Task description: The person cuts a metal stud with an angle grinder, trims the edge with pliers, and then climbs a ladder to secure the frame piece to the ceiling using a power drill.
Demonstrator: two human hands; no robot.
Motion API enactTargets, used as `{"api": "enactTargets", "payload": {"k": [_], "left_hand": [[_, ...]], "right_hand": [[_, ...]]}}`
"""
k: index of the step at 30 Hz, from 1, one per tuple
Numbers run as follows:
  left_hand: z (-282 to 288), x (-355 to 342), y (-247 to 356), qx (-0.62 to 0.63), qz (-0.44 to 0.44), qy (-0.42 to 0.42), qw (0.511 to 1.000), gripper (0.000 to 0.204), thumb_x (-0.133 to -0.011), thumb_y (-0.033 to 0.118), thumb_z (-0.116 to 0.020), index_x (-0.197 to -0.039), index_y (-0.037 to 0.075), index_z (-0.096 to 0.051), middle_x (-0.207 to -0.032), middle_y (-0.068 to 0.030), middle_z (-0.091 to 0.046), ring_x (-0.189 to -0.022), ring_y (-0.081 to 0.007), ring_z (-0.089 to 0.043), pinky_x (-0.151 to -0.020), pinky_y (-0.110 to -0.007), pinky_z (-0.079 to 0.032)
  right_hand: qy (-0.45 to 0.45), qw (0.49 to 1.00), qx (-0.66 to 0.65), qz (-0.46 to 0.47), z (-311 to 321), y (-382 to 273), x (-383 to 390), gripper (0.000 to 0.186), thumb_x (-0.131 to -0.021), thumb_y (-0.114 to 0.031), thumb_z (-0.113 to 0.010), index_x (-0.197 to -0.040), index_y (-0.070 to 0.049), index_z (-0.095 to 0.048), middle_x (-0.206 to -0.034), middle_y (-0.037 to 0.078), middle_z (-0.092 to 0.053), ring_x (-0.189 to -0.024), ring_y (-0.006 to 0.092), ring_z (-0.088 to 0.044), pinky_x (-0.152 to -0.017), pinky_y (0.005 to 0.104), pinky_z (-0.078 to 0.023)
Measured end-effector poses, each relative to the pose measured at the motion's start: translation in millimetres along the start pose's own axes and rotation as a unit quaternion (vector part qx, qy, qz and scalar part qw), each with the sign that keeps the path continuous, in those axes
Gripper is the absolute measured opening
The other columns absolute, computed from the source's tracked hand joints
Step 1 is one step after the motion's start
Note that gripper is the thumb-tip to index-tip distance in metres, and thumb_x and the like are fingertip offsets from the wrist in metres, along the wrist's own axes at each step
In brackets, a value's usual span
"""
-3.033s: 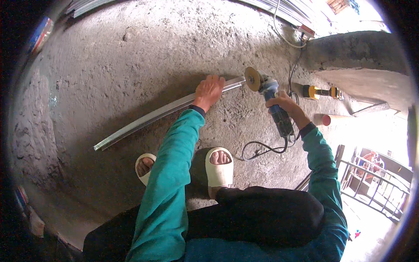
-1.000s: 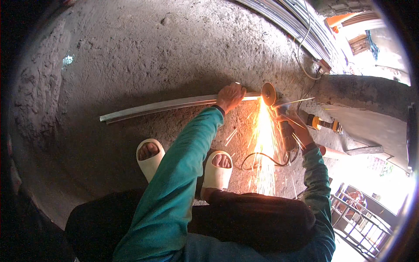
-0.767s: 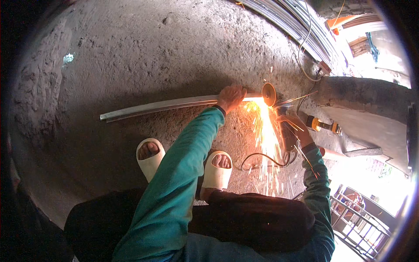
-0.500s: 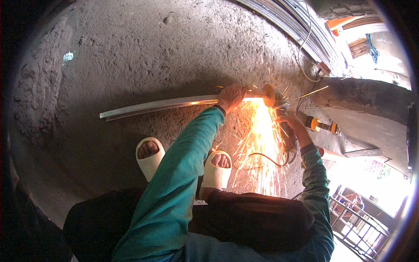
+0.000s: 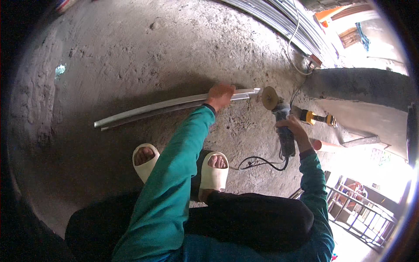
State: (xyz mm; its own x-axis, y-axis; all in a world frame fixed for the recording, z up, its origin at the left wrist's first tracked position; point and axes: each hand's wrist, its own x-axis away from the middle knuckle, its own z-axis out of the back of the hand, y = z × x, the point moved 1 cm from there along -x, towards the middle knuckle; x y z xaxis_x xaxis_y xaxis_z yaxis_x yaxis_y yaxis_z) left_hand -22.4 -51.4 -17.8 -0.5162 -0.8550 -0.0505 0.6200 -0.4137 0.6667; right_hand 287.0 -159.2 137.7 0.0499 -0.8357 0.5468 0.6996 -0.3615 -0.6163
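While gripping the metal bar [image 5: 152, 106] near its right end under fingers of the left hand [image 5: 221, 95], clasps a grinder [image 5: 286, 143] in the right hand [image 5: 294, 127].

Daylight is pouring in from the right, whiting out the area around the metal railing [image 5: 362, 208]. More brightness is coming from the upper right, glinting along the stacked metal bars [image 5: 276, 21]. The concrete floor [image 5: 152, 56] is catching a pale wash toward the upper middle, while its lower left is lying in dimness. A soft shadow is spreading along the far side of the metal profile [image 5: 161, 107], which is appearing bowed through the fisheye lens. The left hand [image 5: 221, 95] is looking slightly smeared. The dark trousers [image 5: 257, 222] are showing few folds and a speckled grain. Black is filling the corners.
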Motion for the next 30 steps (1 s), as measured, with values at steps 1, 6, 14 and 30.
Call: {"api": "enactTargets", "payload": {"k": [1, 6, 14, 30], "left_hand": [[3, -2, -5, 0.0, 0.017, -0.02, 1.0, 0.018, -0.081, 0.02, -0.054, -0.085, 0.003, -0.061, -0.083, -0.0189, -0.064, -0.081, -0.0364, -0.063, -0.069, -0.047, -0.05], [5, -25, -6, 0.052, -0.006, -0.063, 0.997, 0.033, -0.083, 0.035, -0.056, -0.096, 0.004, -0.062, -0.097, -0.0193, -0.062, -0.092, -0.0375, -0.061, -0.08, -0.048, -0.048], [3, -40, -4, -0.014, -0.025, -0.036, 0.999, 0.03, -0.079, 0.033, -0.066, -0.09, 0.006, -0.062, -0.094, -0.016, -0.06, -0.086, -0.0344, -0.062, -0.075, -0.044, -0.051], [16, -35, -5, 0.001, -0.014, -0.02, 1.0, 0.028, -0.077, 0.031, -0.067, -0.082, 0.004, -0.064, -0.086, -0.0172, -0.063, -0.083, -0.034, -0.063, -0.075, -0.044, -0.05]], "right_hand": [[-0.014, 0.99, -0.12, -0.069, -4, -32, 0, 0.018, -0.076, -0.013, -0.067, -0.092, -0.008, -0.062, -0.086, 0.009, -0.061, -0.075, 0.0208, -0.06, -0.066, 0.0315, -0.051], [0.041, 0.952, 0.149, 0.263, 7, -26, 1, 0.022, -0.076, -0.015, -0.071, -0.092, -0.006, -0.058, -0.087, 0.01, -0.06, -0.07, 0.0213, -0.062, -0.06, 0.0314, -0.052], [-0.026, 0.995, -0.049, -0.082, 6, -53, -27, 0.014, -0.086, -0.008, -0.054, -0.092, -0.011, -0.067, -0.094, 0.005, -0.052, -0.09, 0.0156, -0.055, -0.075, 0.0262, -0.047], [-0.034, 0.97, -0.12, -0.206, -5, -55, -65, 0.043, -0.065, -0.019, -0.074, -0.096, -0.002, -0.049, -0.08, 0.005, -0.055, -0.065, 0.0149, -0.057, -0.057, 0.0278, -0.048]]}}
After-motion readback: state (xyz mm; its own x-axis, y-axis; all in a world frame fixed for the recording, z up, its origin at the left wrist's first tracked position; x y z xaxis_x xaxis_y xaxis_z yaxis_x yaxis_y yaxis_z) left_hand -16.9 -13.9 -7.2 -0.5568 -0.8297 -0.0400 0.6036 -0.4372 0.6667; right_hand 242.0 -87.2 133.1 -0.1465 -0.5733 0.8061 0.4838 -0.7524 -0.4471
